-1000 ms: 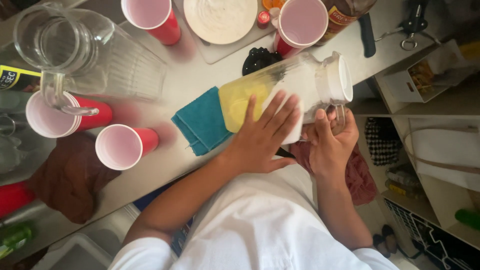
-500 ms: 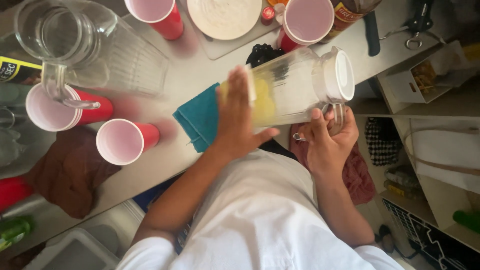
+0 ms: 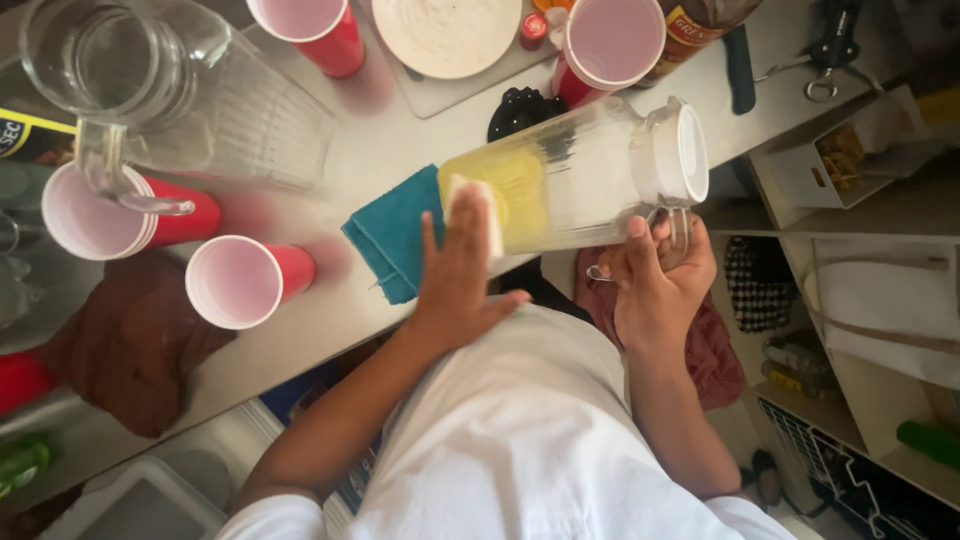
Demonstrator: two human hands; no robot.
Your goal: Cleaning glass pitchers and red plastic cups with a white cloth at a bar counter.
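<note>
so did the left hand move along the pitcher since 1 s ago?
Yes. The left hand slid from near the lid toward the pitcher base, now next to the teal cloth.

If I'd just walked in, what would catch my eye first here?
Probably the clear lidded pitcher held on its side at centre, a little yellow liquid inside. The right hand grips its handle and the left hand lies flat against its base. Red cups dot the grey counter around a teal cloth.
</note>
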